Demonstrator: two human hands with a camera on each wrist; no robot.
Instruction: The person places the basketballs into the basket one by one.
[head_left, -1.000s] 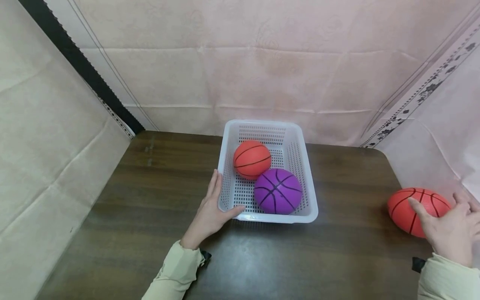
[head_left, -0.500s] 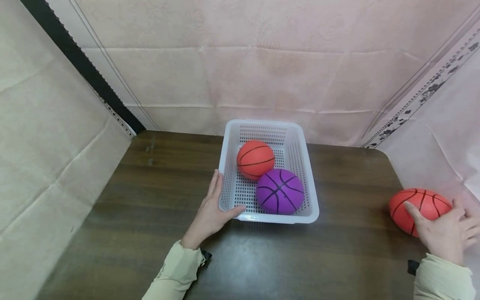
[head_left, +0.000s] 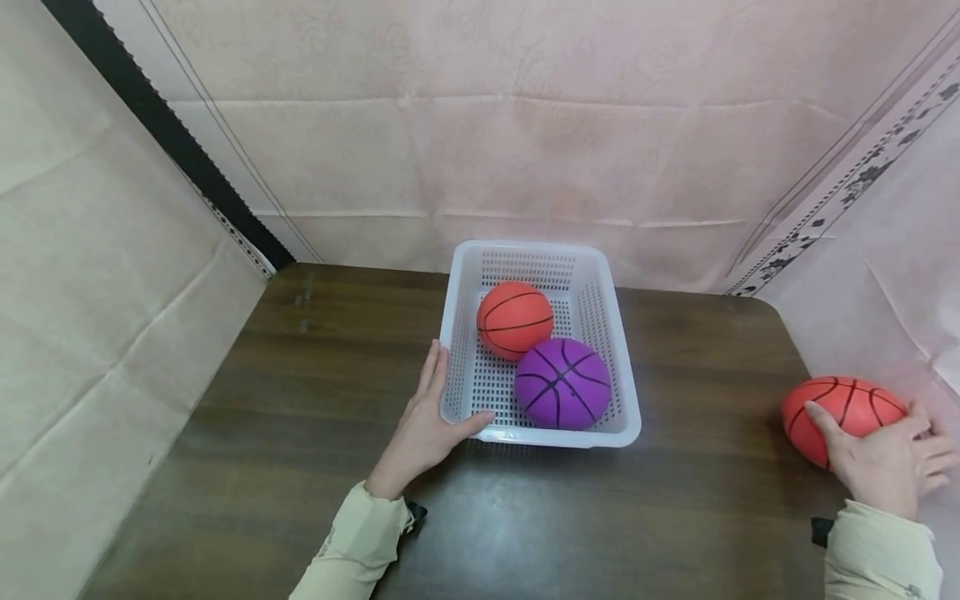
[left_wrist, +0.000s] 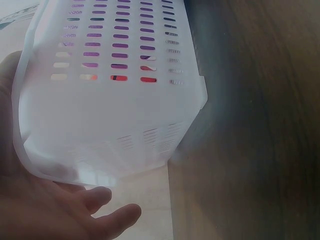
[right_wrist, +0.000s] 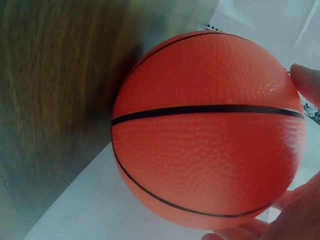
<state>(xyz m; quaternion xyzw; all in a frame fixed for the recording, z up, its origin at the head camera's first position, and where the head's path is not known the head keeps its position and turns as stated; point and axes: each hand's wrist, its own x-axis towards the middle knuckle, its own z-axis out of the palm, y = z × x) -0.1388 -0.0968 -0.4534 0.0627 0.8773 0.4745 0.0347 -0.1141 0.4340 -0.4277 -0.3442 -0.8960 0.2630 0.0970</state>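
In the head view a white plastic basket (head_left: 619,367) stands at the middle of the table, holding an orange-red toy basketball (head_left: 514,317) and a purple one (head_left: 562,385). My left hand (head_left: 422,429) rests at the basket's near left corner. Its thumb lies on the near rim, and its straight fingers run along the outer left side. At the far right, my right hand (head_left: 885,467) holds another orange-red basketball (head_left: 840,412) by the table's edge. The right wrist view shows its thumb (right_wrist: 306,82) on one side of this ball (right_wrist: 210,135) and fingertips at the opposite side.
The brown wooden table (head_left: 360,333) lies beneath the basket. Pale cloth hangs behind it (head_left: 525,150) and along both sides, close to the right-hand ball. A dark strip (head_left: 165,129) runs down the left corner of the cloth.
My right hand has shifted left and closed in on the right-hand ball, its thumb now further over it. The two balls in the basket have shifted slightly right. My left hand stays at the corner.
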